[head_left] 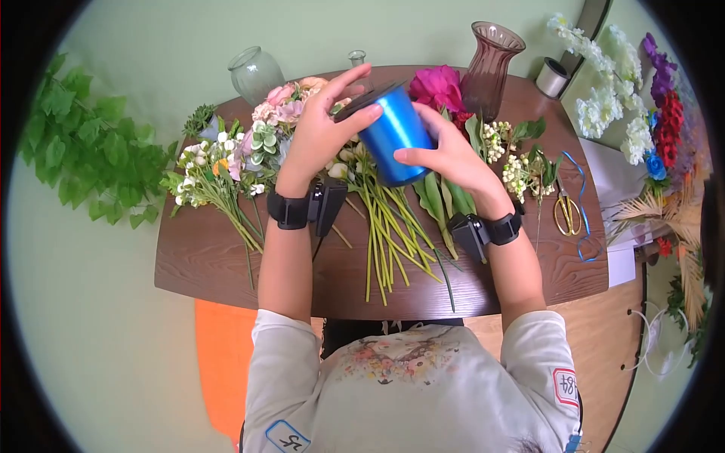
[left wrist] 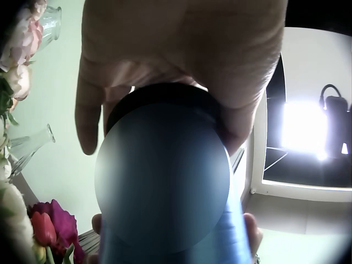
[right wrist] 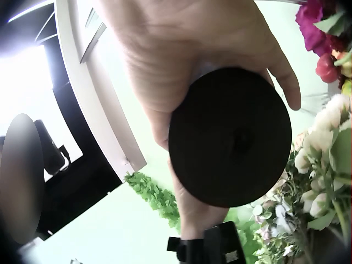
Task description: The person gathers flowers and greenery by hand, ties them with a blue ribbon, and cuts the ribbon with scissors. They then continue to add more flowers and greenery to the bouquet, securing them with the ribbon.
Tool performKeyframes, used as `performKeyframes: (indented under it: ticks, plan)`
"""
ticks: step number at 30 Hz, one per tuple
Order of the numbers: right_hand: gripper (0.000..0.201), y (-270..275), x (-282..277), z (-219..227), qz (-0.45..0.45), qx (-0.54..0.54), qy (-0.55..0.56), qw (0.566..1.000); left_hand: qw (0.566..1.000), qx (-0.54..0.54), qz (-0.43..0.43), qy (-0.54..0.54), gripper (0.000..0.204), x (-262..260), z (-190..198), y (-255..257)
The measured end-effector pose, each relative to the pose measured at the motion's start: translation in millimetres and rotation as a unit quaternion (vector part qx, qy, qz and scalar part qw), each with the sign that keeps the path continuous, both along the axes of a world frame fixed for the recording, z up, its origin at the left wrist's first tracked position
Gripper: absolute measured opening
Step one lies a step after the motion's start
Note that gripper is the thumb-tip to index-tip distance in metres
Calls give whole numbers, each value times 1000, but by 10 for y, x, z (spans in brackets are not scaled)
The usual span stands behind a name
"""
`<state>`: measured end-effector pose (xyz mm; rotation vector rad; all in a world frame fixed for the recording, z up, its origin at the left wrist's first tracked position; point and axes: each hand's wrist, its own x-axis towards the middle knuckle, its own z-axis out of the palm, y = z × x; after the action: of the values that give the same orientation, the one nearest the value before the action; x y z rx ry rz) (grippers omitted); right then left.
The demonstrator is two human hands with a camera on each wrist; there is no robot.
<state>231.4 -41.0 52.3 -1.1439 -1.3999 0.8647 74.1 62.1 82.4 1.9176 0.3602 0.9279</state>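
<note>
Both hands hold a shiny blue ribbon spool [head_left: 396,132] with black ends, tilted above the flowers. My left hand [head_left: 317,140] grips its upper end, thumb on the near edge and fingers spread around the black end. Lower down, my right hand [head_left: 461,160] curls around the side with the thumb in front. Looking from the left wrist, the spool [left wrist: 239,236] hangs below the left palm, partly covered by a blurred round patch. A round black end [right wrist: 231,137] of the spool fills the middle of the right wrist view, under the right hand [right wrist: 192,49].
Flower stems [head_left: 381,249] lie bundled on the brown table [head_left: 219,268]. White flowers [head_left: 200,162] and a magenta bloom [head_left: 438,87] surround the hands. Glass vases [head_left: 257,74] stand behind, including a purple one [head_left: 491,68]. Gold-handled scissors [head_left: 566,214] and a blue ribbon strand [head_left: 582,181] lie right.
</note>
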Motion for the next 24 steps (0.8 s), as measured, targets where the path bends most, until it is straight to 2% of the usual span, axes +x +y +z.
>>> performKeyframes:
  ticks: [1,2,4,5,7,9,10,11,12,13,15,16,18,20,21,22,23,24]
  plan:
    - [74,5,-1,-1,-46,19,-47,998,1000,-17,11,-4,52,0,-5,-19]
    - [74,-12,-26,28,-45,17,-47,998,1000,-18,12,-4,52,6,-17,-28]
    - [76,-85,-117,102,-117,56,-189,973,1000,-1,6,3,52,23,-39,-42]
    - [76,-101,-146,100,-117,53,-189,973,1000,-4,6,3,52,27,-46,-46]
    - [75,-126,-186,98,-175,81,-297,935,999,-36,-16,2,51,29,-30,-59]
    - [74,-141,-159,138,-170,87,-307,932,999,-20,-25,7,54,2,-26,-35]
    - [72,-131,-107,150,-104,49,-197,974,998,4,-55,-27,56,-8,-59,13]
    - [71,-114,-53,153,-37,10,-83,996,994,29,-84,-62,58,-12,-65,30]
    - [68,-87,-4,130,11,-10,-36,999,994,28,-83,-61,58,-9,-76,32]
    - [68,-81,23,123,11,-11,-35,999,990,26,-117,-79,61,0,-84,27]
    - [66,-77,55,114,140,-58,50,987,984,23,-149,-96,63,-2,-92,32]
    - [66,-77,49,111,140,-59,51,987,981,27,-170,-87,63,-9,-99,50]
    - [67,-83,23,108,125,-65,73,987,978,32,-192,-78,64,-24,-93,64]
    - [67,-95,-30,101,116,-69,84,987,987,119,-109,-15,76,-36,-78,63]
    - [69,-100,-82,100,18,-43,-32,998,987,118,-109,-15,76,-36,-72,60]
    - [71,-109,-134,101,-80,-14,-147,986,984,152,-87,16,73,-39,-66,56]
    - [71,-125,-187,115,-79,-15,-147,986,979,185,-65,48,69,-46,-61,55]
    - [74,-147,-239,137,-127,5,-228,965,980,184,-65,49,69,-58,-64,43]
